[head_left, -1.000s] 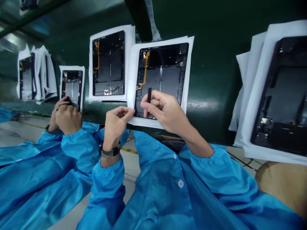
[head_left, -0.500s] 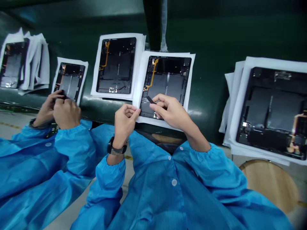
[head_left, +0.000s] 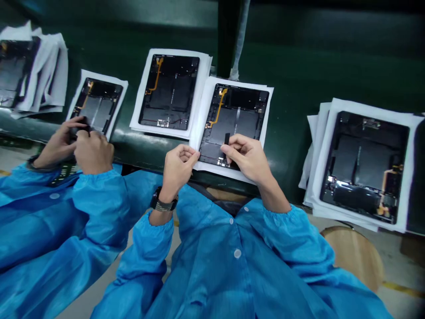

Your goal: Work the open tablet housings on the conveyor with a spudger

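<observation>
The right hand (head_left: 248, 156) pinches a small black strip (head_left: 226, 138), standing it on the lower part of the open tablet (head_left: 232, 119). The left hand (head_left: 177, 165) is curled almost shut and pinches the white sheet (head_left: 205, 116) at the tablet's lower left edge. Another person's hands (head_left: 83, 146) are well to the tablet's left.

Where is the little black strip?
In the head view, near the middle, the little black strip is pinched in the right hand, over the lower part of the open tablet.

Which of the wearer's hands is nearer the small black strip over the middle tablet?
Right. The right hand pinches the black strip over the tablet; the left hand sits to the strip's left, at the edge of the white sheet.
</observation>
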Motion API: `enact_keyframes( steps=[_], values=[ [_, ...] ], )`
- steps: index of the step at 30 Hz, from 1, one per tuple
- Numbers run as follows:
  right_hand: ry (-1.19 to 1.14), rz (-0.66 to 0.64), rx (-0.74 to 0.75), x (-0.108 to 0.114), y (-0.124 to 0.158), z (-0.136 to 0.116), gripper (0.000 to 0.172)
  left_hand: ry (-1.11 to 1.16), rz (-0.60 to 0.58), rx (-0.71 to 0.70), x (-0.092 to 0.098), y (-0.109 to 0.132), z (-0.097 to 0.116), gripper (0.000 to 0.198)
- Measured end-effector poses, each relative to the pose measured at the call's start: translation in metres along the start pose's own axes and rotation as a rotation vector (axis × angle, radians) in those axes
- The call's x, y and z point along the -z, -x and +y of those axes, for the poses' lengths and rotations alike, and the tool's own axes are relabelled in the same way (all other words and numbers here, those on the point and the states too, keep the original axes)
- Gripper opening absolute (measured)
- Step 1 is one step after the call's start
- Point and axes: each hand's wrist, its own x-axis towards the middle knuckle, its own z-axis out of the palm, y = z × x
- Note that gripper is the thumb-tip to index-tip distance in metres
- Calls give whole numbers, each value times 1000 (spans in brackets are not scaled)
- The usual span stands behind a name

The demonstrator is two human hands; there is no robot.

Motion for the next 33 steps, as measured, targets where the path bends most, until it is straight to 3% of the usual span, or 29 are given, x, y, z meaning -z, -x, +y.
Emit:
enact_keyframes(
  steps=[6, 10, 13, 19, 24, 33],
  values=[
    [-39, 23, 12, 0, 1, 0, 42, -61, 131, -112, -8, 14, -7, 18],
    [-51, 46, 14, -2, 1, 2, 37, -370, 349, -453, -19, 49, -7, 21],
    [-25, 21, 44, -2, -1, 2, 27, -652, 317, -609, -33, 71, -6, 32],
    [226, -57, 116, -7, -8, -4, 6, -750, 219, -587, -49, 75, -12, 41],
    [437, -77, 179, -16, -11, 0, 10, -706, 189, -564, -51, 74, -18, 42],
    [511, -47, 145, -20, -11, 5, 11, -669, 168, -569, -50, 72, -20, 42]
  ],
)
